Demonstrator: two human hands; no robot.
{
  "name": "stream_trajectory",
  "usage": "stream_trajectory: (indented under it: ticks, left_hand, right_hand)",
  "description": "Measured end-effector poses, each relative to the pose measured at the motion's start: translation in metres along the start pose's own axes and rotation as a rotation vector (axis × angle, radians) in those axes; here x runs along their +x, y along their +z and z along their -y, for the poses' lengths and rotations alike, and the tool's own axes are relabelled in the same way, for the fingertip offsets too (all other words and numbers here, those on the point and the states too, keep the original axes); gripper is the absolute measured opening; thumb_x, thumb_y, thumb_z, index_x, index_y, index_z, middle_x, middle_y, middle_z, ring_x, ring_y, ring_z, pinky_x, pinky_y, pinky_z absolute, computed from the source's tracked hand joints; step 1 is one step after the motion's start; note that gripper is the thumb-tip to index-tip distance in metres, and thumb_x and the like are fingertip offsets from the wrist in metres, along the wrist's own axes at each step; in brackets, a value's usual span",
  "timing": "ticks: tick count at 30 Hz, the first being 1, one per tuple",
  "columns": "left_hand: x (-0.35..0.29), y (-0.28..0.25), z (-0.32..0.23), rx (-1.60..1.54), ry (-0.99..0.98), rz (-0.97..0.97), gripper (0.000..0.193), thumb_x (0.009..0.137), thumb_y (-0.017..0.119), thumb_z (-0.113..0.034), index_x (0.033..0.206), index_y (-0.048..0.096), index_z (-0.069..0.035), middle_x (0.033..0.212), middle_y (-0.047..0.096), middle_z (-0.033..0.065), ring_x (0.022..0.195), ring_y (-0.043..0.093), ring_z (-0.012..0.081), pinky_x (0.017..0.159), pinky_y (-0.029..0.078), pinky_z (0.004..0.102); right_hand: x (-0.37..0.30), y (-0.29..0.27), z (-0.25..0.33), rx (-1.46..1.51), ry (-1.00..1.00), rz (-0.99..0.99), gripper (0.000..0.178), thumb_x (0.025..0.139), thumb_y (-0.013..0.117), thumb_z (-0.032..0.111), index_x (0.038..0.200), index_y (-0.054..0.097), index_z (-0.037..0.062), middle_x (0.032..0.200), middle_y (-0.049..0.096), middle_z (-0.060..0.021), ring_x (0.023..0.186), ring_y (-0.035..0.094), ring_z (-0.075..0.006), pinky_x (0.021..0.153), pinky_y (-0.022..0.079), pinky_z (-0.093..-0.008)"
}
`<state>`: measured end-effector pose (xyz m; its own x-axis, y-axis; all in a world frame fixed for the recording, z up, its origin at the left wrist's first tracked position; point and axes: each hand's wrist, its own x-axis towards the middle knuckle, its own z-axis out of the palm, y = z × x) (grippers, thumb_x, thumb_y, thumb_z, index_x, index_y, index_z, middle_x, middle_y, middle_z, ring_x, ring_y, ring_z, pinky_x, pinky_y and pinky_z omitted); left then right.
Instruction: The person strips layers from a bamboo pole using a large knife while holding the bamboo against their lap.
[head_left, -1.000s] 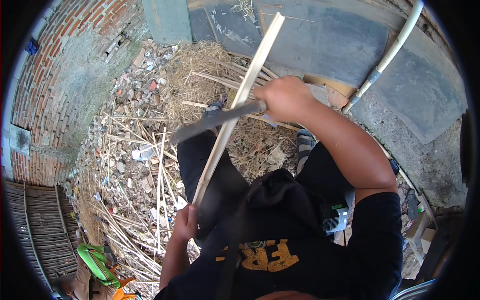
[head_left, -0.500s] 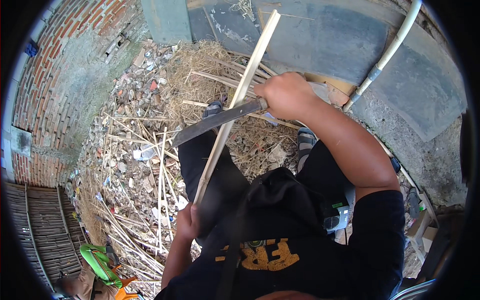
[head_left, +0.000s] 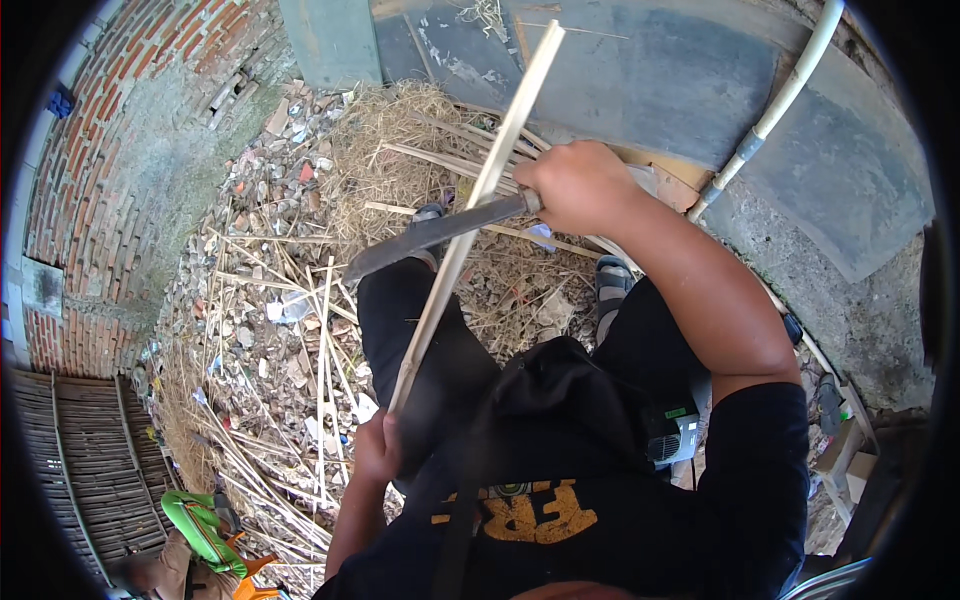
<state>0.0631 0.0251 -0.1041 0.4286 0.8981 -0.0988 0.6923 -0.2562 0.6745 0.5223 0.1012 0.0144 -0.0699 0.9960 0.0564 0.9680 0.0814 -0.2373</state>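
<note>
My left hand [head_left: 376, 446] is closed round the lower end of a long pale bamboo strip [head_left: 508, 140], which slants up and to the right across my leg. In my right hand [head_left: 578, 188] is the handle of a machete [head_left: 430, 236], the fingers wrapped round it. Its broad dark blade points left and lies across the strip at about mid-length, touching or very close to it. The handle is mostly hidden inside my fist.
Several split bamboo strips [head_left: 324, 380] lie over rubble and straw [head_left: 395, 130] to the left and ahead. Grey panels [head_left: 650, 80] and a pale pipe [head_left: 778, 110] stand at the far right. A brick wall [head_left: 100, 200] rises at left; another person in green [head_left: 200, 530] sits lower left.
My right hand and the machete have shifted slightly to the right and the blade's angle has changed a little. The bamboo strip's top has moved slightly right; my left hand stays nearly in place.
</note>
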Motion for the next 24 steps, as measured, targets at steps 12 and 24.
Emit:
stream_trajectory:
  ticks: [12,24]
  left_hand:
    - [-0.004,0.002,-0.012,-0.002,-0.011,-0.045,0.045,0.105,0.038,-0.033,0.080,0.054,0.001,0.060,0.054,0.0241,0.058,0.058,0.0466,0.052,0.043,0.0488]
    - [0.000,-0.001,-0.020,0.090,-0.017,-0.033,0.044,0.104,0.039,-0.033,0.082,0.056,0.000,0.063,0.056,0.0253,0.062,0.059,0.0484,0.055,0.044,0.0490]
  right_hand:
    - [0.003,-0.004,-0.008,0.038,0.122,-0.032,0.020,0.078,0.068,0.015,0.098,0.071,0.0130,0.088,0.072,-0.0102,0.089,0.071,-0.0303,0.080,0.057,-0.0446]
    - [0.008,0.000,-0.067,0.130,0.386,-0.229,0.032,0.079,0.063,0.016,0.110,0.070,0.0146,0.099,0.073,-0.0141,0.092,0.070,-0.0328,0.082,0.057,-0.0459]
